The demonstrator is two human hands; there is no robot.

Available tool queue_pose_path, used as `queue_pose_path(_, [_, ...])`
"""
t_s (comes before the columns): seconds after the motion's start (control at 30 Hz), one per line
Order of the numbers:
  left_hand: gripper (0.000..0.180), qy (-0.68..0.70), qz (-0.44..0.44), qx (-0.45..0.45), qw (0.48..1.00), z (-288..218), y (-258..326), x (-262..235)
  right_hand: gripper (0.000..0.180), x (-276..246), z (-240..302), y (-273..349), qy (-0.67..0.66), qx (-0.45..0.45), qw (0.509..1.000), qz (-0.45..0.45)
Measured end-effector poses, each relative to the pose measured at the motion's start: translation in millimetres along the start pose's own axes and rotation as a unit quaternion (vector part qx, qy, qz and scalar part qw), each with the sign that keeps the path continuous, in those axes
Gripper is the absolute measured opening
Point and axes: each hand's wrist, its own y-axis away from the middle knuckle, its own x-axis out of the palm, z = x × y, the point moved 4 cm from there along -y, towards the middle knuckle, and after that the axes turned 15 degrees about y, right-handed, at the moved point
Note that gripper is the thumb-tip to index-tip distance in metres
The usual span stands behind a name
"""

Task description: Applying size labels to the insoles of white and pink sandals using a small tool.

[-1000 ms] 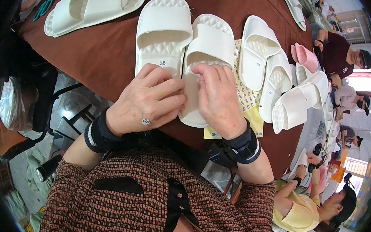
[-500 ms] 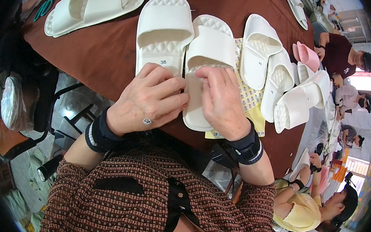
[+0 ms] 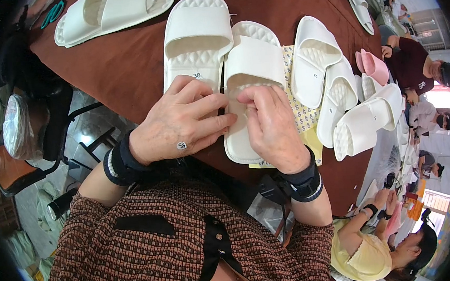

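Note:
Two white slippers lie side by side before me, toes pointing away. My left hand (image 3: 183, 117) is closed at the heel end of the left slipper (image 3: 196, 37), its fingertips reaching the edge of the right slipper (image 3: 253, 56). A small round sticker (image 3: 181, 145) sits on the back of that hand, near the wrist. My right hand (image 3: 275, 126) rests over the right slipper's insole with fingers bent in; whatever they pinch is hidden. A printed mark shows on the left slipper's insole. Under and beside the right slipper lies a yellow sticker sheet (image 3: 301, 114).
More white slippers (image 3: 316, 54) overlap on the brown tablecloth (image 3: 124, 69) to the right, with a pink slipper (image 3: 374, 67) beyond. Another white pair (image 3: 114, 14) and teal-handled scissors (image 3: 52, 14) lie far left. A co-worker in yellow (image 3: 360, 246) sits at right; a chair (image 3: 10, 162) stands left.
My left fingers have moved slightly right, toward the right hand. The right slipper has shifted a little toward me. The co-worker in yellow has brought both hands together.

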Motion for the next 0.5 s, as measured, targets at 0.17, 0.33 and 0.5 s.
queue_pose_path(0.17, [0.039,0.002,-0.002,-0.002,1.000,0,0,0,0.031,-6,2,2,-0.023,0.006,0.999,0.025])
queue_pose_path(0.33, [0.039,-0.001,0.005,-0.002,1.000,-1,-2,-1,0.030,-11,-2,3,-0.078,0.029,0.996,0.037])
queue_pose_path(0.5, [0.040,-0.004,0.003,-0.003,1.000,-1,-1,-1,0.026,-12,-8,3,-0.083,0.040,0.995,0.033])
